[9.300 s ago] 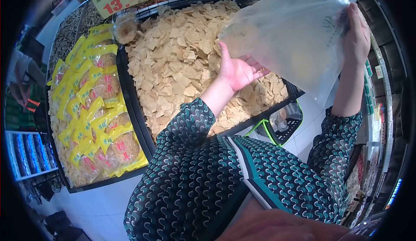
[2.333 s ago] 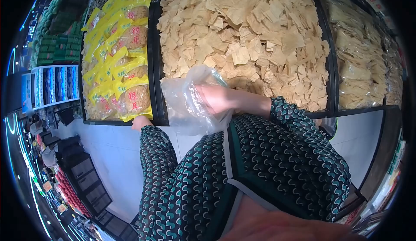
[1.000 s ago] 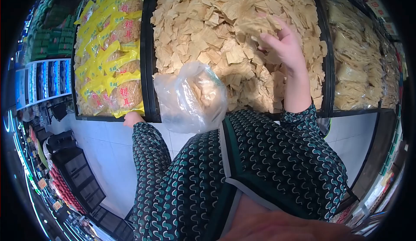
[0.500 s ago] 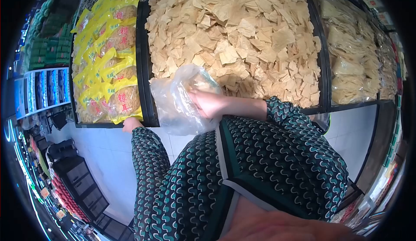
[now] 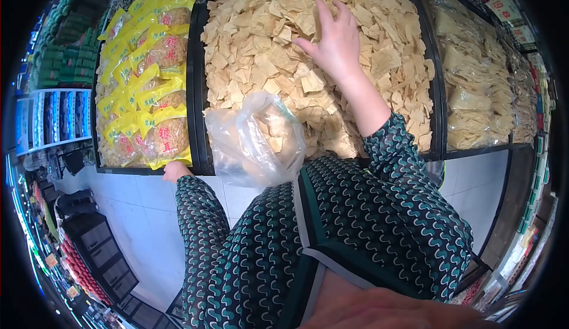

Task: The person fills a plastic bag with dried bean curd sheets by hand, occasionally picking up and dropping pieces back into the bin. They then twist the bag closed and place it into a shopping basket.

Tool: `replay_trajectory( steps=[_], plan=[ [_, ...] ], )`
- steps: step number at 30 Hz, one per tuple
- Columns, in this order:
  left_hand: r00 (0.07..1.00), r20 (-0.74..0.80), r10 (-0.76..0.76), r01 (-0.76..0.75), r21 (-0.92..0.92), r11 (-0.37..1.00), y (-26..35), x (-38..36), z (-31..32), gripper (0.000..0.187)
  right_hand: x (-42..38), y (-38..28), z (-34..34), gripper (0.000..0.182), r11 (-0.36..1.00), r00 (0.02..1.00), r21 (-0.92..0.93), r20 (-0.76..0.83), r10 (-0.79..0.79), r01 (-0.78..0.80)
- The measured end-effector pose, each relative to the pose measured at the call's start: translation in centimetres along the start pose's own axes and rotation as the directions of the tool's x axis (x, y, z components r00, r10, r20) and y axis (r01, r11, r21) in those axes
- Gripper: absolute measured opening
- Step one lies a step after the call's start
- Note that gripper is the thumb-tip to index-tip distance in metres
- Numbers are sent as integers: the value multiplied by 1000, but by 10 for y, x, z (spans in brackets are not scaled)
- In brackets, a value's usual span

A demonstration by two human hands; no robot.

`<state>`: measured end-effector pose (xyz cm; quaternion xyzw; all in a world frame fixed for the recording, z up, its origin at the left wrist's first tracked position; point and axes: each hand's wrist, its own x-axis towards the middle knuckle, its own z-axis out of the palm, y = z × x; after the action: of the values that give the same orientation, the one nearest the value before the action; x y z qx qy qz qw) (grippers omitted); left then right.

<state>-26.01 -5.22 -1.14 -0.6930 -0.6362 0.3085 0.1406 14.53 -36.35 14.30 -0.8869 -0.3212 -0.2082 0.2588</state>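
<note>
My right hand (image 5: 336,42) reaches over the heap of dried beige sheet pieces (image 5: 255,39), which look like dried tofu skin. Its fingers are spread, and nothing shows in them. Nearer to me, a clear plastic bag (image 5: 228,145) sits at the bin's front edge with its mouth open upward. A few beige pieces (image 5: 275,130) show inside it. My left hand (image 5: 176,171) is at the front rim of the bin on the left, just below the yellow packets (image 5: 166,136). Its fingers are mostly hidden, so their grip cannot be made out.
Black dividers (image 5: 198,92) separate the bins. Clear-wrapped pale dried sheets (image 5: 474,92) fill the bin on the right. Dark cabinets (image 5: 112,252) stand to the left on the pale tiled floor (image 5: 136,210). Price signs (image 5: 504,9) hang at the upper right.
My right hand has come out of the plastic bag and moved up and right over the heap, fingers now spread. The bag stays at the front edge. My left hand has barely moved.
</note>
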Motion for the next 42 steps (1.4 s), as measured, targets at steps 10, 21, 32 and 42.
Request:
replay_trajectory(
  steps=[10, 21, 32, 42],
  plan=[
    [971, 123, -206, 234, -668, 706, -2, 56, 70, 39, 31, -2, 36, 65, 974, 967, -223, 235, 94, -40],
    [996, -32, 80, -75, 139, 987, 0, -2, 5, 24, 25, 52, 25, 40, 911, 971, 336, 82, 224, -239],
    [1000, 25, -6, 6, -27, 1000, 2, 20, 24, 28, -2, 74, -27, 44, 177, 913, 915, 309, 264, -361],
    [999, 37, 13, -13, 8, 1000, -2, 10, 8, 33, -89, 18, -20, 36, 67, 585, 617, 771, -250, -784]
  ],
)
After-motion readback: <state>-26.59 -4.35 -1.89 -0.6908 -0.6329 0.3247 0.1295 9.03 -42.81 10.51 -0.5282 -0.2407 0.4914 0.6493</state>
